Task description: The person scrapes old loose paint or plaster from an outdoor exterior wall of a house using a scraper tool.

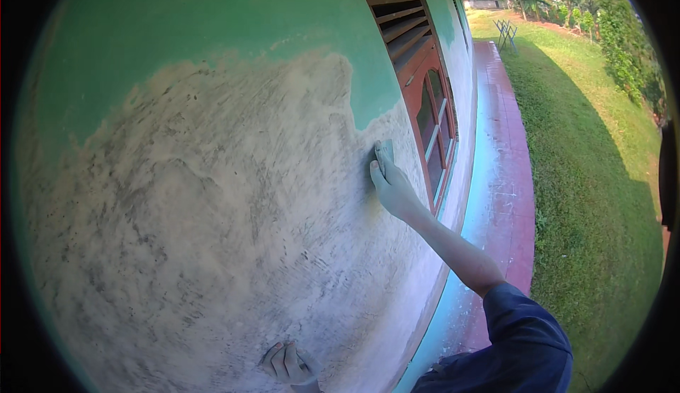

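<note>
My right hand (391, 189) reaches up to the wall beside the window. Its fingers are closed on a flat grey-green piece (387, 149), pressed against the wall near the lower edge of the green paint. I cannot make out what kind of thing the piece is. Low down on the wall (234, 202), my left hand (292, 366) rests with its fingers bent and close together; whatever they hold, if anything, is hidden. Around both hands the wall is whitish and grey, with dark streaks and scratch marks. Green paint (212, 10) covers its upper part.
A window with a red-brown frame (433, 117) and slatted vent (404, 28) stands just right of my right hand. Below runs a reddish ledge (506, 152) with pale dust on it. Grass (581, 202) lies beyond, with a metal rack (506, 33) farther off.
</note>
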A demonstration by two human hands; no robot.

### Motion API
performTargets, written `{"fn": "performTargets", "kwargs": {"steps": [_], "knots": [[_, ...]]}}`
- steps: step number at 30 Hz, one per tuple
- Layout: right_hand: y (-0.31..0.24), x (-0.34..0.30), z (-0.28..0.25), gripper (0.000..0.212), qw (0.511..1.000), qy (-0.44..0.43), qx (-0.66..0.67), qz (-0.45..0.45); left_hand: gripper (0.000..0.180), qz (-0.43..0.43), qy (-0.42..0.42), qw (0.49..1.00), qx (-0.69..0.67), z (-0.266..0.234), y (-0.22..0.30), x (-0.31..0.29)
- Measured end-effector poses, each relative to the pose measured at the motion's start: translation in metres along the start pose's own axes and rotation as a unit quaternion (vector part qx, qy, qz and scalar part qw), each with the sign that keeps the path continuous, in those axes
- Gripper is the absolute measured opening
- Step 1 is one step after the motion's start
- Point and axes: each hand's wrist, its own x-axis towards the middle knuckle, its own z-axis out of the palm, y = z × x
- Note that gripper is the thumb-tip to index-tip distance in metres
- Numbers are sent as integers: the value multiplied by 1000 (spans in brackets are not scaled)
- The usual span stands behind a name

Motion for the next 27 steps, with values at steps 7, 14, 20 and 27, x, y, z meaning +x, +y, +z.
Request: {"fn": "performTargets", "kwargs": {"steps": [7, 14, 20, 27], "knots": [[46, 116, -35, 50, 988, 149, 41, 15, 12, 7, 18, 1000, 7, 14, -4, -4], [37, 98, -5, 55, 989, 117, -80, -35, 14, 3, 20, 1000, 16, 11, -2, -3], [36, 118, -28, 54, 992, 106, -23, 68, 14, 10, 8, 1000, 13, 4, -2, -1], [59, 156, -56, 54, 989, 122, -39, 79, 14, 4, -14, 1000, 2, 7, 1, 1]]}}
